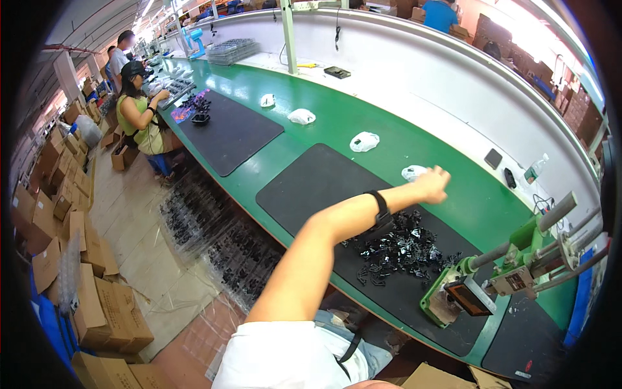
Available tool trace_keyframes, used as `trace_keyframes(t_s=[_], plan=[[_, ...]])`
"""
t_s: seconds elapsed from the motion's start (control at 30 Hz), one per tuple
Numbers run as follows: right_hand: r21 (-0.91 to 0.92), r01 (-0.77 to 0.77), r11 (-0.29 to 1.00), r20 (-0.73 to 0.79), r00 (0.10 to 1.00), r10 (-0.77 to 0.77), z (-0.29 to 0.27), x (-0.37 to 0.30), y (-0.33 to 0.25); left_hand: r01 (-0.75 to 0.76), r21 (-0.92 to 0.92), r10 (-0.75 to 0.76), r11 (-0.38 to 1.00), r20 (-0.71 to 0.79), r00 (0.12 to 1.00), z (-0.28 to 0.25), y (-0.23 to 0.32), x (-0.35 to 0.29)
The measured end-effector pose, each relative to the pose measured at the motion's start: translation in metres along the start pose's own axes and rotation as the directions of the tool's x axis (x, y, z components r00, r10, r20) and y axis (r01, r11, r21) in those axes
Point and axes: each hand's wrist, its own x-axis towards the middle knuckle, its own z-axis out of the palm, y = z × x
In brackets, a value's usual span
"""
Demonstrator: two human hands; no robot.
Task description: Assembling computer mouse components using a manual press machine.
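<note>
My left hand [435,185] reaches across the green worktable, a dark band on its wrist. Its fingers are loosely bent and slightly apart, with nothing visible in them. Just behind it lies a small white plastic bag [412,172], partly covered by the hand; whether they touch is unclear. Below the wrist, a heap of small black plastic parts [405,249] is spread over a black mat [317,175]. To the right of the heap stands a green hand press [447,292] with metal bars. My right hand is out of view.
More white bags [364,141] lie in a row toward the far left. A second black mat [240,129] reaches toward a co-worker [139,117] at the table. A bottle [536,168] and a phone [493,158] stand along the back ledge. Cardboard boxes [107,311] line the left floor.
</note>
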Motion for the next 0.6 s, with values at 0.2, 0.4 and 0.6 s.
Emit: trace_keyframes(t_s=[0.2, 0.4, 0.6], plan=[[-0.044, -0.029, 0.999, 0.015, 0.999, 0.030, -0.007, 0.018, 0.019, -0.489, -0.268, 0.543, 0.830, 0.187, 0.819, -0.076, 0.114, -0.153], [-0.115, -0.057, 0.992, -0.039, 0.998, 0.053, -0.033, 0.030, 0.023, -0.498, -0.536, 0.645, 0.682, 0.120, 0.754, -0.084, 0.106, -0.227], [-0.157, -0.111, 0.981, -0.118, 0.989, 0.092, -0.052, 0.027, 0.029, -0.439, -0.683, 0.675, 0.585, 0.110, 0.729, -0.072, 0.107, -0.246]])
